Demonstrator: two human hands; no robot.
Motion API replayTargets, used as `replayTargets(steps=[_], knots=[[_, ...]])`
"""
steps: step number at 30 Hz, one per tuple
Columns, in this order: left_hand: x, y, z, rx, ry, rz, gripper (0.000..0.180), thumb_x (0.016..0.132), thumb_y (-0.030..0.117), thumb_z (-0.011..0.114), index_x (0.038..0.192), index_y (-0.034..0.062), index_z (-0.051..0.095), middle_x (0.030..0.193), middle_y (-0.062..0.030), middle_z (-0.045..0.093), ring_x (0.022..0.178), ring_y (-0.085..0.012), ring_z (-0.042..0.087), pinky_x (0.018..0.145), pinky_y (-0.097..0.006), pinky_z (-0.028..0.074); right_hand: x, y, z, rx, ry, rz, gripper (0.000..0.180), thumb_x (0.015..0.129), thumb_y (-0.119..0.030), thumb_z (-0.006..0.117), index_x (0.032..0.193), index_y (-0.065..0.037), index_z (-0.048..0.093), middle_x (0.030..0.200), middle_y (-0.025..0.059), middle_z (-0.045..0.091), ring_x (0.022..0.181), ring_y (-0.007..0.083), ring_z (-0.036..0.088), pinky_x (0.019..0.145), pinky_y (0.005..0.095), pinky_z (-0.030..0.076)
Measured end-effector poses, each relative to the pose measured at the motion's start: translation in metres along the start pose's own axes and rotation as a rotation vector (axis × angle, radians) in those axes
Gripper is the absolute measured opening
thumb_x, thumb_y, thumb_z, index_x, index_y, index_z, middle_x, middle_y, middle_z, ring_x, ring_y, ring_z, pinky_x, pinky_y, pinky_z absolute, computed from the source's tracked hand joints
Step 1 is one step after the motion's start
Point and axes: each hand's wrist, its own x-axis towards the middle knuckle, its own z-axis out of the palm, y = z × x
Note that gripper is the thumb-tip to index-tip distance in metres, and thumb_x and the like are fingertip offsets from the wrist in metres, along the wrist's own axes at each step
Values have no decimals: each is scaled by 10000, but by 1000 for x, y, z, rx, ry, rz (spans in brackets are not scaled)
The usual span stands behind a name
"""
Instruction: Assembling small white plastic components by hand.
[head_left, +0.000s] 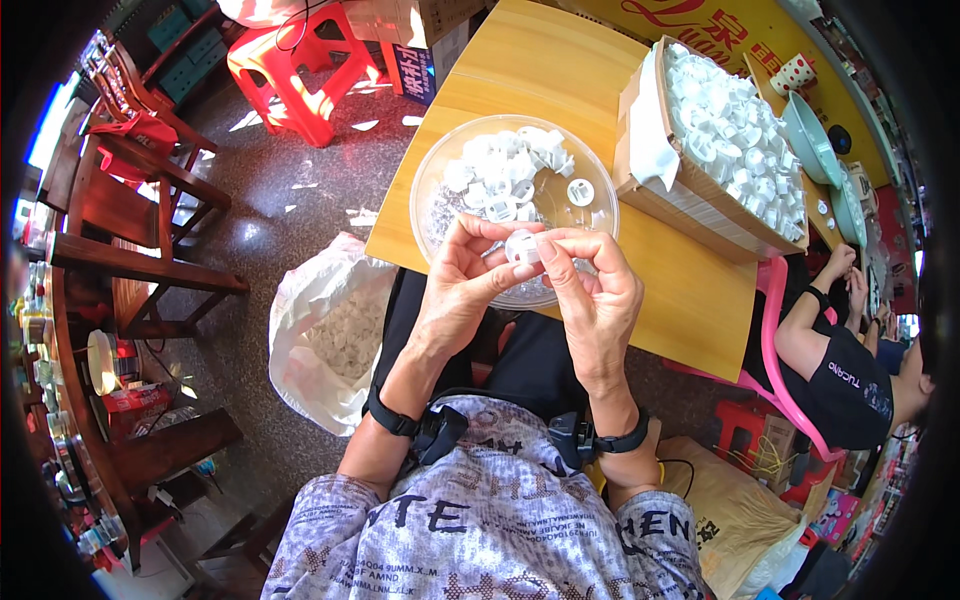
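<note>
Between my fingertips I hold a small round white plastic part (522, 247), just above the near rim of a clear round tray. My left hand (466, 270) pinches it from the left. My right hand (592, 285) has its thumb and forefinger closed on the other side of it. The clear tray (428, 165) rests on the wooden table. White plastic parts (510, 165) are heaped in its far half, and one part (580, 191) lies apart at its right. Small clear pieces are scattered in the tray, too fine to make out.
A cardboard box (690, 215) full of similar white parts stands right of the tray on the table (680, 290). A white sack (300, 320) of pale small pieces stands on the floor at left. A red stool (300, 75) is beyond. At right, another person (835, 360) sits by a pink chair (775, 340).
</note>
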Motion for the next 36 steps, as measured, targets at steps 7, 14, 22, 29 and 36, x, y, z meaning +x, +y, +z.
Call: replayTargets(steps=[7,14,22,29,36], knots=[[1,-2,-3,10,-18,15,313,803,-41,651,1009,48,432,1216,-218,520,1089,-230,565,926,-342,487,0,-1,1,-2,6,-2,94,865,-74,632,869,9,588,917,110,664,762,100,618,593,225,532],[0,1,2,69,-16,91,320,799,-48,655,1003,44,426,1189,-205,535,1108,-222,546,922,-340,490,0,4,1,-79,22,-76,87,866,-78,632,866,-1,591,901,94,664,731,100,617,555,213,502],[0,1,4,157,-13,103,320,788,-51,667,990,30,432,1178,-179,547,1103,-213,543,915,-337,497,0,6,-4,-34,41,-21,93,868,-71,630,868,11,585,898,98,661,702,75,599,536,199,492],[0,0,3,132,-32,104,296,801,-53,650,996,18,439,1191,-192,541,1114,-219,544,930,-351,493,0,3,-2,-6,38,-37,81,873,-54,617,867,18,581,903,97,657,709,73,598,540,197,497],[0,-5,0,146,-49,118,280,815,-47,636,1002,27,441,1220,-197,529,1134,-227,534,945,-358,482,-2,3,-1,-173,45,-130,78,859,-71,637,871,-9,592,902,84,658,739,102,613,565,224,507]])
